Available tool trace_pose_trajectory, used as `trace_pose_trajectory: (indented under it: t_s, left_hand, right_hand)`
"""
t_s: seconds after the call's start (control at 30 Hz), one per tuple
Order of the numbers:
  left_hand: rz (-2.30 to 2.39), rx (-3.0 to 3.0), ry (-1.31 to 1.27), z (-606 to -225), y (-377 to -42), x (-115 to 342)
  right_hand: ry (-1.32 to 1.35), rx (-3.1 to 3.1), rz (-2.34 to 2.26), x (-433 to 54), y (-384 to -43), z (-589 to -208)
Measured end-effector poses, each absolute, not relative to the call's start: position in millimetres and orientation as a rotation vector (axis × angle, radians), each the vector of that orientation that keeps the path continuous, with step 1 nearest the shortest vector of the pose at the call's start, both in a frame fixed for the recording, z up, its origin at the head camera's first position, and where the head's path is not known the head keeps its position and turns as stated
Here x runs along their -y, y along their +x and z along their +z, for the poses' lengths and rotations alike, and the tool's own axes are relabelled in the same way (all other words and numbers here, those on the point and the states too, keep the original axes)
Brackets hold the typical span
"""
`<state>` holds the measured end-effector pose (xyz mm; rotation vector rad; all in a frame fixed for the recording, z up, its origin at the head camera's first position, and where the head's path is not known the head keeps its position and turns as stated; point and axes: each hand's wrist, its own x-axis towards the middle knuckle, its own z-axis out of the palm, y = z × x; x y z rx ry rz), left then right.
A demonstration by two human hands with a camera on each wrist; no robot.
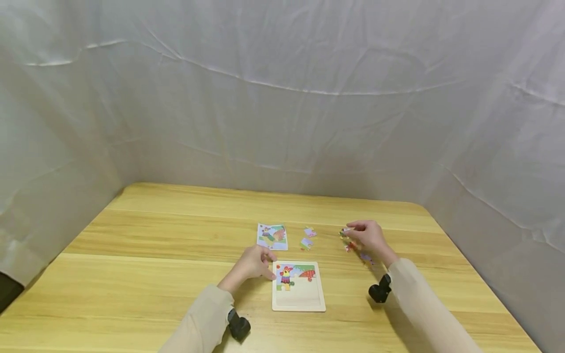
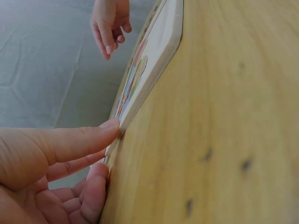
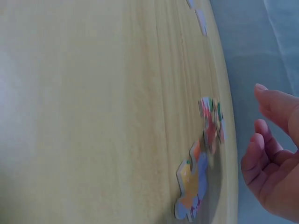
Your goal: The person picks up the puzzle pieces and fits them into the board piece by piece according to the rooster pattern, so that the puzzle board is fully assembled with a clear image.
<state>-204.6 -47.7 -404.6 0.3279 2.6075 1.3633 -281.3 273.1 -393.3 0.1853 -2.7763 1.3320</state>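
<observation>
A wooden puzzle tray [image 1: 299, 308] lies on the table, partly filled with pieces of a rooster picture. My left hand [image 1: 253, 263] holds its upper left corner, thumb on the left edge; in the left wrist view the thumb [image 2: 88, 142] touches the tray's side. My right hand [image 1: 368, 236] hovers over loose puzzle pieces [image 1: 350, 246] on the right. In the right wrist view, thumb and fingers of the right hand [image 3: 275, 154] stand apart with nothing between them. Below them lie a red-and-green cluster of pieces [image 3: 211, 122] and orange-and-purple pieces [image 3: 190, 184].
A printed rooster picture card [image 1: 272, 237] lies behind the tray. Right of it are two loose pieces, an upper piece [image 1: 310, 232] and a lower piece [image 1: 306, 243]. Grey cloth [image 1: 282, 122] hangs around the wooden table [image 1: 154, 264]. Each wrist wears a small black camera.
</observation>
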Motion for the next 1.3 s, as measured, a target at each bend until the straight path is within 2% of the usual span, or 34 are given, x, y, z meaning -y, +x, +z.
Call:
trace_pose_trajectory:
  t_s: [0.33,1.3]
  left_hand:
    - [1.363,-2.596,0.315,-403,-204,47]
    - [1.366,-2.595,0.334,-404,-205,47]
  right_hand:
    - [0.116,2.84,1.292,-282,-296,-405]
    - [0.046,2.917,1.189,-281,-297,-414]
